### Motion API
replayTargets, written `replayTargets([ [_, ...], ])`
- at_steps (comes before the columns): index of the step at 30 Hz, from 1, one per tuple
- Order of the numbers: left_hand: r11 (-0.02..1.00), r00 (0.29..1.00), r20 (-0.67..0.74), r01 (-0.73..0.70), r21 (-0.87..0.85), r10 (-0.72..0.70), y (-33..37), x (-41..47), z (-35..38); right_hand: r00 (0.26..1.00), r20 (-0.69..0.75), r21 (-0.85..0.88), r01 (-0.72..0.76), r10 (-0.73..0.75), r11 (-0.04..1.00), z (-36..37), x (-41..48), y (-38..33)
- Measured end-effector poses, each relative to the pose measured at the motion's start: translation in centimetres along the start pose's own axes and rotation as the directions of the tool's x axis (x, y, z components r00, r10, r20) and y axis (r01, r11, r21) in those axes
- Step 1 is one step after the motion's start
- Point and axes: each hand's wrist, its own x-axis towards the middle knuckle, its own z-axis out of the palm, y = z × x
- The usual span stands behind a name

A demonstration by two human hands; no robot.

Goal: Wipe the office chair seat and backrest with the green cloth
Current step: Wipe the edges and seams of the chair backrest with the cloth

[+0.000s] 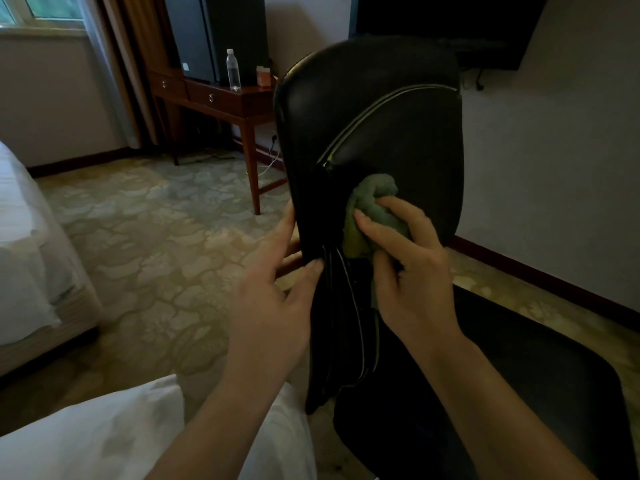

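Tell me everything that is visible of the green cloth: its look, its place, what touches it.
The soft, towel-like green cloth is bunched into a crumpled wad, not spread flat. The right hand grips it, fingers curled round it, and presses it against the lower part of the black leather-like chair backrest, just below the pale piping. A fold hangs down beside the palm.
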Motion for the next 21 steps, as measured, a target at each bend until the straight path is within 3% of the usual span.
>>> replayTargets([
  [21,0.999,0.999,-0.044,0.018,-0.045,-0.020,-0.3,0.3,0.4,1.000,0.010,0.001,0.001,-0.001,1.000,-0.3,0.5,0.7],
])
